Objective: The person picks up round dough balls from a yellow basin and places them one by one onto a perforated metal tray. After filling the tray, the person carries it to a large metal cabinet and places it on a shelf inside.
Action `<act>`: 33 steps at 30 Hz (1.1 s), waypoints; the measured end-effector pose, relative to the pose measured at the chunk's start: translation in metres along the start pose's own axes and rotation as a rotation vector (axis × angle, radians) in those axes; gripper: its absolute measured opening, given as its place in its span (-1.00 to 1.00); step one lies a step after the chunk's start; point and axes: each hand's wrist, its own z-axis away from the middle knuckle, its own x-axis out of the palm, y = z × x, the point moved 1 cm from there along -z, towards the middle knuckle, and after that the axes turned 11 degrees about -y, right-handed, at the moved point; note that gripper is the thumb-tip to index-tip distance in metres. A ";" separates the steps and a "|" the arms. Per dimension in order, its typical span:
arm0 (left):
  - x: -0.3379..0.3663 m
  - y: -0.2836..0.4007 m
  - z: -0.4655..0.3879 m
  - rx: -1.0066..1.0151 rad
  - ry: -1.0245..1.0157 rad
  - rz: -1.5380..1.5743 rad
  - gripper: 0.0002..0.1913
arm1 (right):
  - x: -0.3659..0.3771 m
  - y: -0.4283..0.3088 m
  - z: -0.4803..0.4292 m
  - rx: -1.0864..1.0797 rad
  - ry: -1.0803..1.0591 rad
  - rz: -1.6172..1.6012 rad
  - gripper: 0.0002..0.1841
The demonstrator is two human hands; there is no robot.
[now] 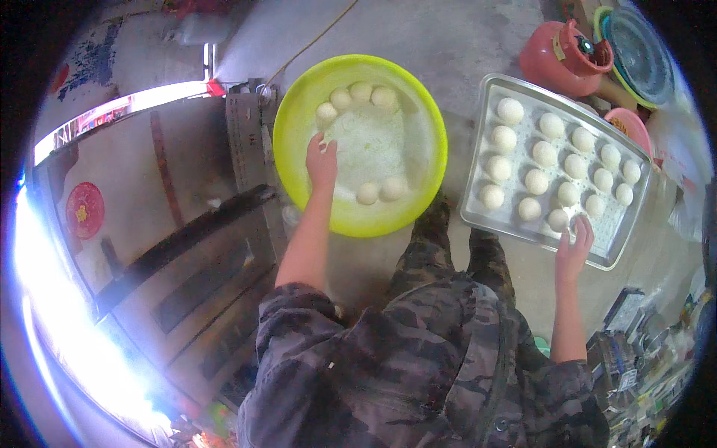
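My left hand [322, 168] reaches over the left side of a yellow-green plastic basin [287, 176]. Its fingers are apart and hold nothing I can see. Several round white dough balls [361, 92] curve along the basin's far side, and two more, including this dough ball [367, 193], lie at its near side. My right hand [576, 249] is at the near edge of a metal tray [608, 246], thumb and fingers apart beside a white-coated ball [558, 220]. Several similar balls stand in rows across the tray. What lies under the right fingertips is hidden.
Beyond the tray stands a red gas cylinder [560, 59], beside stacked round basins [638, 56]. A pink bowl [638, 130] with small pieces in it sits at the tray's far right. Dark metal equipment [190, 246] fills the left. Various clutter [622, 364] lies at lower right.
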 end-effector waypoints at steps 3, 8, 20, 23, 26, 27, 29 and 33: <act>0.011 0.011 -0.012 0.135 0.000 -0.184 -0.48 | -0.004 -0.049 -0.003 -0.038 -0.068 -0.046 -0.56; 0.047 0.045 -0.050 0.527 -0.057 -0.494 -0.44 | 0.009 -0.110 -0.011 -0.099 -0.117 -0.133 -0.60; 0.119 0.092 -0.100 0.325 -0.611 -0.730 -0.34 | 0.033 -0.157 -0.006 -0.077 -0.148 -0.206 -0.71; 0.112 0.091 -0.083 0.355 -0.565 -0.701 -0.35 | 0.033 -0.174 -0.010 -0.086 -0.180 -0.286 -0.71; 0.118 0.055 -0.068 0.388 -0.425 -0.540 -0.29 | 0.031 -0.186 -0.012 -0.108 -0.208 -0.353 -0.70; 0.115 0.043 -0.065 0.450 -0.378 -0.564 -0.30 | 0.033 -0.193 -0.015 -0.131 -0.223 -0.354 -0.70; 0.096 0.068 -0.041 0.390 -0.431 -0.437 -0.30 | 0.044 -0.206 -0.031 -0.071 -0.296 -0.425 -0.68; 0.030 0.142 0.038 0.298 -0.707 -0.155 -0.35 | 0.057 -0.247 -0.081 -0.013 -0.384 -1.023 -0.60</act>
